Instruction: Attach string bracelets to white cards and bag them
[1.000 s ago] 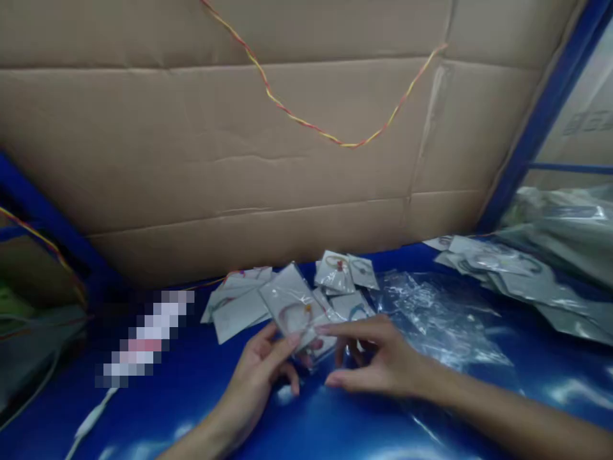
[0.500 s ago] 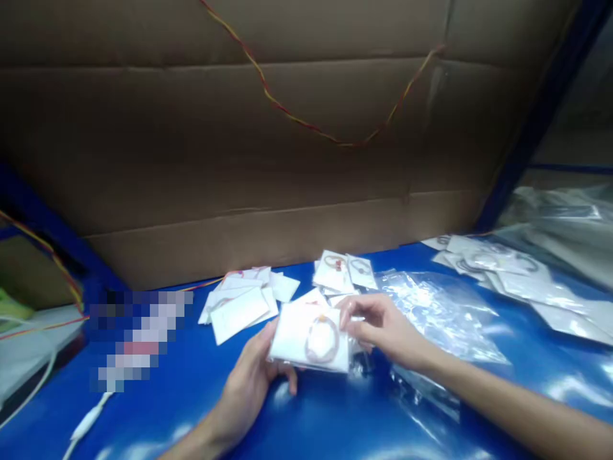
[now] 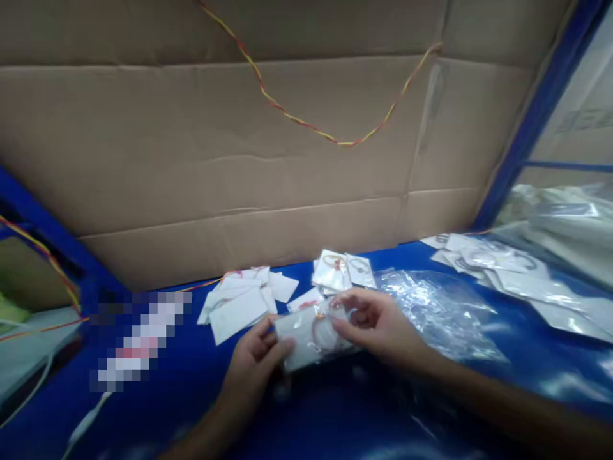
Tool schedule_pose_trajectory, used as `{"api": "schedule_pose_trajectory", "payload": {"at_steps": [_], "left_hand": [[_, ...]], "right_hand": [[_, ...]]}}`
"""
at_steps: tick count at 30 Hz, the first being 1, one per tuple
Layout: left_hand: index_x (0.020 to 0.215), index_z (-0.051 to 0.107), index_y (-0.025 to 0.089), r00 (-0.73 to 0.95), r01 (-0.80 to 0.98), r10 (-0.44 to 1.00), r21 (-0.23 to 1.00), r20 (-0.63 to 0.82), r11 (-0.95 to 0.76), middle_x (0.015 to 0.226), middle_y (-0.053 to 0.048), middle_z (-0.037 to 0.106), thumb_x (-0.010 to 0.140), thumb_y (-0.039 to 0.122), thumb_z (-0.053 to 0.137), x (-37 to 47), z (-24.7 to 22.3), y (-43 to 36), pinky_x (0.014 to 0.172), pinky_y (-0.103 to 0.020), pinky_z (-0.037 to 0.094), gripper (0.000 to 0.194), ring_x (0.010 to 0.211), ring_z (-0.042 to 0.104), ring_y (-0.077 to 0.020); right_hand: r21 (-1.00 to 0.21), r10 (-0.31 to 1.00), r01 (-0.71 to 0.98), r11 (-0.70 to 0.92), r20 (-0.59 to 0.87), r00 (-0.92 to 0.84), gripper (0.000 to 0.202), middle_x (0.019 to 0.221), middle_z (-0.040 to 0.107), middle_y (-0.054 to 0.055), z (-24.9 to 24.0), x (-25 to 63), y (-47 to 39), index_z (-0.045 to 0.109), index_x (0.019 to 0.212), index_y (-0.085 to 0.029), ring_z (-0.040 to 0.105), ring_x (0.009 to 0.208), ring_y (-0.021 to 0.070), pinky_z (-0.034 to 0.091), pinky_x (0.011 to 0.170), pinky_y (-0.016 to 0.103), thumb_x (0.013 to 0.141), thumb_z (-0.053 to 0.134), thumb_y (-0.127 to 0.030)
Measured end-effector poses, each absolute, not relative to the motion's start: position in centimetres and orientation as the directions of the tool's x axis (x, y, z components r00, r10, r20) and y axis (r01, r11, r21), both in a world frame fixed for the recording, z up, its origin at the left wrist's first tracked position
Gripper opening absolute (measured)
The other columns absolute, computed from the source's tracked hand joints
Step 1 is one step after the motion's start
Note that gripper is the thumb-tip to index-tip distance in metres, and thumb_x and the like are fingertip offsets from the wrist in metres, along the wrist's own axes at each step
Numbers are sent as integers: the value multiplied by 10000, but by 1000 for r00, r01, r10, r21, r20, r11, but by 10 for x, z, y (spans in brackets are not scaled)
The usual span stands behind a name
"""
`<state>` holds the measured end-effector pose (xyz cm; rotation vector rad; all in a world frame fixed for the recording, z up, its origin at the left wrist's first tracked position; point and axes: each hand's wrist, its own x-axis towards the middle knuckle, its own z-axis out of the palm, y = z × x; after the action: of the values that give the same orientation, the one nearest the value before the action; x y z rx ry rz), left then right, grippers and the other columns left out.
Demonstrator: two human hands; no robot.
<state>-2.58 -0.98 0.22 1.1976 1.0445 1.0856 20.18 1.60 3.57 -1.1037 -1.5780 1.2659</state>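
Note:
Both hands hold a white card in a clear bag [image 3: 304, 342], with a ring-shaped bracelet showing on its face. My left hand [image 3: 256, 358] pinches the card's left edge, thumb on the front. At the right end, my right hand [image 3: 378, 322] grips the bag between thumb and fingers. Just behind the hands lies a small stack of bagged cards with bracelets [image 3: 332, 271]. A pile of white cards [image 3: 239, 310] is to the left of it. Clear plastic bags [image 3: 440, 313] are spread beside my right wrist.
More bagged cards [image 3: 517, 271] lie at the back right of the blue table [image 3: 201, 383]. Cardboard [image 3: 287, 160] stands behind, with a twisted red and yellow wire [image 3: 345, 144] hanging across. A white cable [image 3: 86, 425] is at the left.
My left thumb has come onto the front of the card, and its fingers have closed at the edge. The card has tilted, its right end higher. The picture's lighting has shifted.

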Motion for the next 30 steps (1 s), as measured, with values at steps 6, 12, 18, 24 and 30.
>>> {"api": "schedule_pose_trajectory", "payload": {"at_steps": [6, 12, 18, 24, 30], "left_hand": [[929, 511, 157, 142, -4, 990, 1000, 19, -18, 739, -14, 621, 780, 438, 750, -23, 8, -13, 437, -211, 507, 398, 547, 552, -117], [936, 465, 169, 167, -25, 986, 1000, -2, 6, 691, 12, 603, 801, 441, 726, -26, 6, -12, 455, -220, 510, 402, 516, 545, -113], [871, 424, 174, 123, -62, 992, 998, 12, -5, 678, 34, 565, 764, 382, 771, -24, 2, -16, 515, -164, 436, 418, 568, 532, -90], [1154, 456, 189, 197, -133, 979, 988, -51, 78, 870, -15, 656, 706, 308, 815, -16, 2, -18, 624, -202, 472, 586, 701, 608, -132], [1013, 635, 107, 313, 112, 947, 993, -76, 43, 933, -74, 672, 738, 290, 776, -22, 7, -14, 671, -206, 478, 359, 804, 611, -169]], "right_hand": [[-948, 948, 161, 276, 241, -206, 328, 1125, 688, 76, 38, 207, 22, 776, 792, -158, 655, 939, 118, 370, 502, 75, 683, 797, -467], [-998, 962, 8, 65, 61, -265, 467, 781, 686, 21, 34, 210, 29, 690, 975, -152, 492, 489, -3, 372, 431, 92, 647, 834, -452], [-998, 969, -57, 20, 33, -245, 489, 818, 671, 20, 35, 210, 32, 628, 1067, -175, 487, 446, 1, 352, 377, 102, 702, 788, -458], [-994, 982, -70, 87, 97, -160, 528, 801, 664, 18, 31, 208, 33, 635, 1081, -166, 462, 450, -12, 304, 388, 96, 680, 807, -463], [-993, 978, -61, 105, 115, -176, 625, 845, 674, 18, 29, 208, 32, 519, 1240, -230, 551, 549, 22, 424, 484, 102, 720, 780, -457]]}}
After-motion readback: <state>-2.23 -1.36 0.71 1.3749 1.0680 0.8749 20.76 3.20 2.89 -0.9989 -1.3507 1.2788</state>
